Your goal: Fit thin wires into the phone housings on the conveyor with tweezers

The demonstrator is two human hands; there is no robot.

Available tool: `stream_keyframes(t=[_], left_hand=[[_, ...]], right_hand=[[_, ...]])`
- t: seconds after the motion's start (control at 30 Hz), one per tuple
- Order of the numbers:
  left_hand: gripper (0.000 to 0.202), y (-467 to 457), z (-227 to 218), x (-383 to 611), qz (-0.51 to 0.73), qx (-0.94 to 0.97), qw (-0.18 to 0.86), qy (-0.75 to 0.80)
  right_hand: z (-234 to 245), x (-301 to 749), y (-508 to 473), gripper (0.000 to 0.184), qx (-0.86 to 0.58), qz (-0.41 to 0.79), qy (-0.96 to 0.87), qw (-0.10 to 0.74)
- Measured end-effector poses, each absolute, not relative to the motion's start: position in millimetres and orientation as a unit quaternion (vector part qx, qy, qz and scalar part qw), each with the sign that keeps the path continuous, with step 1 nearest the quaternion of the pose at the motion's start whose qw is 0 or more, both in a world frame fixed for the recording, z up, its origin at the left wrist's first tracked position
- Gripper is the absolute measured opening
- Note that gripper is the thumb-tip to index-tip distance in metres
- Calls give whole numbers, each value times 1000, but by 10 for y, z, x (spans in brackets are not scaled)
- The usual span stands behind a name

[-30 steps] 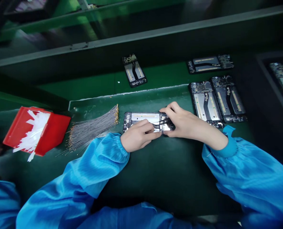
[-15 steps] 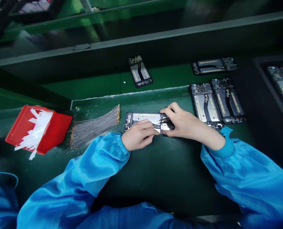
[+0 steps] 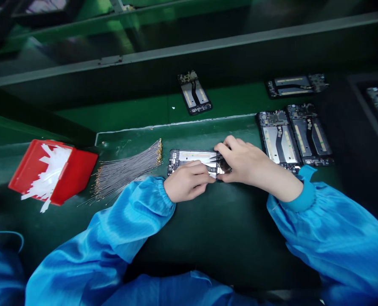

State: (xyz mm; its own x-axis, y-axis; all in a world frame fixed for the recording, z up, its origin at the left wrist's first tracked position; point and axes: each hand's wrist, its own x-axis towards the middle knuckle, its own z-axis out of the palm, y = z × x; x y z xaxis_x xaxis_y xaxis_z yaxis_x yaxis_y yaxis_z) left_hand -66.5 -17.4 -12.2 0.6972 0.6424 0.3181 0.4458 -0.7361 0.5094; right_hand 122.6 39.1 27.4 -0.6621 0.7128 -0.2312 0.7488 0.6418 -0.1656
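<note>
An opened phone frame [image 3: 189,158] lies lengthwise on the green mat in front of me. My left hand [image 3: 188,181] rests curled on its near edge, fingers pressed together against the frame. Over the frame's right end my right hand [image 3: 244,162] is closed on thin black tweezers [image 3: 217,158], whose tips point left onto the inner parts. A fan of thin grey wires with gold ends [image 3: 125,171] lies just left of the frame.
A red tray [image 3: 70,177] with white paper strips sits at the left. Two opened phone frames [image 3: 294,138] lie side by side at the right, another [image 3: 297,86] behind them, and one [image 3: 195,94] on the conveyor belt beyond the mat.
Both hands stay on the phone frame with only tiny shifts. The view has drifted slightly, so the objects sit a little further right in the picture.
</note>
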Motion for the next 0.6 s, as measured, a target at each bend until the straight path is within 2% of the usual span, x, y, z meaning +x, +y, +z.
stream_keyframes(t=[0.1,0.3,0.47,0.6], left_hand=[[20,-193,-117,-649,245,887,180,348],[12,-198,-87,-604,242,842,187,445],[11,-186,-68,-591,246,835,202,448],[9,-182,-65,-587,245,833,209,450]], right_hand=[[273,1219,394,43,362,-104,925,55],[176,1319,427,50,316,-150,937,-5],[219,1287,458,52,309,-112,944,34],[299,1202,481,45,284,-60,955,56]])
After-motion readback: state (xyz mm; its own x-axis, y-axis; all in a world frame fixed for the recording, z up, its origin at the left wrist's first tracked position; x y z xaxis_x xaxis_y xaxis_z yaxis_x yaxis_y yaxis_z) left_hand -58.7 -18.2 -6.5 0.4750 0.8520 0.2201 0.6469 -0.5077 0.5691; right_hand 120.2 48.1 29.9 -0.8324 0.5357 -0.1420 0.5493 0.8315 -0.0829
